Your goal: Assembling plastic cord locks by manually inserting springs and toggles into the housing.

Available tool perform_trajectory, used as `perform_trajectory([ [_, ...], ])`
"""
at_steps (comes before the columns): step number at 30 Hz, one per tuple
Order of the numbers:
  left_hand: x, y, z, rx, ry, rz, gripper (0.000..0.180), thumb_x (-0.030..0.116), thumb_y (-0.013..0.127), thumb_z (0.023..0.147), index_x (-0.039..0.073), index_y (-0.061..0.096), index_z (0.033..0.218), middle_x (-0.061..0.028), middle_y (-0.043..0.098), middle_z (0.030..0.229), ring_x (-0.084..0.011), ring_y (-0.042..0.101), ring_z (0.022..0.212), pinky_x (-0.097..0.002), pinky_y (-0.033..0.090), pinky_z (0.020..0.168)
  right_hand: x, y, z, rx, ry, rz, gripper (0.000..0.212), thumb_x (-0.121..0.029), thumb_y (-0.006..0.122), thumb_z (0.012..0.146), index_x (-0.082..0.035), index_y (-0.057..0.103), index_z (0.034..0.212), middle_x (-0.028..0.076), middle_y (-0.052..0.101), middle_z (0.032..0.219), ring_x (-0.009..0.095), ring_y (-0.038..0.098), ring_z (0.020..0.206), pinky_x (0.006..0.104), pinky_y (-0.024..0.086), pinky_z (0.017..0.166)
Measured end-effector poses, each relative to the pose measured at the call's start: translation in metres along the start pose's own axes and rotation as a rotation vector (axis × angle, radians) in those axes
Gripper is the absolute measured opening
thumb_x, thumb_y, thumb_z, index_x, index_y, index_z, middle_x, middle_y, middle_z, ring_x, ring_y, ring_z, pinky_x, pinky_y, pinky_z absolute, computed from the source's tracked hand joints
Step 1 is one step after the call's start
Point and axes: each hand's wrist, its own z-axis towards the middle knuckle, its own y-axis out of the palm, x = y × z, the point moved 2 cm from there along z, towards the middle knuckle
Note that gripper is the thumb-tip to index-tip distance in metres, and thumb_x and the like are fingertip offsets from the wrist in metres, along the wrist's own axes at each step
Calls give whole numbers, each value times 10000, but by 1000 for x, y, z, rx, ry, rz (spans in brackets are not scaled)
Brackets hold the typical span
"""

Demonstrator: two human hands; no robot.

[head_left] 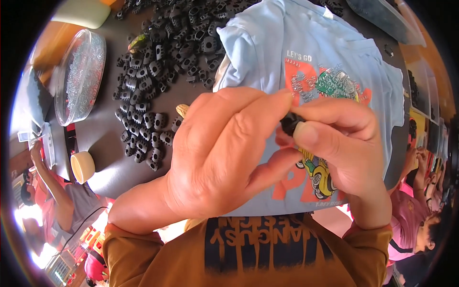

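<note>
Two bare hands meet above the table [103, 136]. The right hand [345, 136] pinches one small black claw-clip piece [288, 125] between thumb and forefinger. The left hand [215, 143] curves toward it, thumb apart from forefinger; I cannot tell whether its fingertips touch the piece. Beneath both hands spreads a light-blue printed T-shirt [260, 52], and just beyond them a loose pile of metal springs [340, 85] lies on it. A pale yellow cup [82, 167] stands to their left. Farther off, left and ahead, sprawl many black claw-clip pieces [143, 86], too small to judge as finished or not; beside them, a clear tub [60, 103] holds more springs. I judge the work midway, with plenty left.
</note>
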Motion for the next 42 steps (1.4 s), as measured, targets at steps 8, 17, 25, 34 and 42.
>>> perform_trajectory([
  [8, 6, -1, -5, 35, 40, 117, 547, -13, 810, 685, -65, 559, 1169, -114, 605, 908, -167, 555, 647, -266, 474, 532, 5, -1, -1, -50, 43, 80, 167, -12, 682, 851, 51, 691, 1006, 132, 702, 948, 158, 657, 829, 276, 517, 722],
  [17, 0, 6, 1, 113, 112, 106, 488, 85, 813, 666, -82, 615, 1080, -132, 614, 868, -225, 583, 658, -331, 471, 581, -7, 4, -1, 42, 28, -40, 162, -45, 670, 888, 23, 683, 1035, 56, 689, 877, 70, 606, 742, 211, 463, 600],
  [25, 14, -9, 9, 31, 146, 79, 575, 65, 809, 626, -54, 608, 1151, -100, 613, 902, -233, 584, 720, -366, 473, 701, -84, -46, 12, 416, -603, -537, 206, -104, 738, 827, 3, 682, 995, 18, 676, 889, 68, 598, 792, 216, 490, 730],
  [34, 34, 15, -27, -146, 340, -171, 285, 81, 666, 613, -9, 651, 882, -68, 575, 822, -202, 568, 694, -326, 459, 658, -157, -120, 93, 793, -578, -1123, 724, -314, 746, 818, 46, 451, 1373, 183, 553, 1311, 217, 558, 1170, 315, 435, 971],
  [42, 41, 31, -43, -217, 377, -256, 102, 123, 619, 636, 29, 602, 673, -60, 519, 741, -209, 565, 711, -307, 458, 685, -10, 29, 72, -13, -757, -1359, 187, -117, 717, 801, -31, 685, 964, 76, 676, 1006, 215, 630, 944, 298, 484, 801],
])
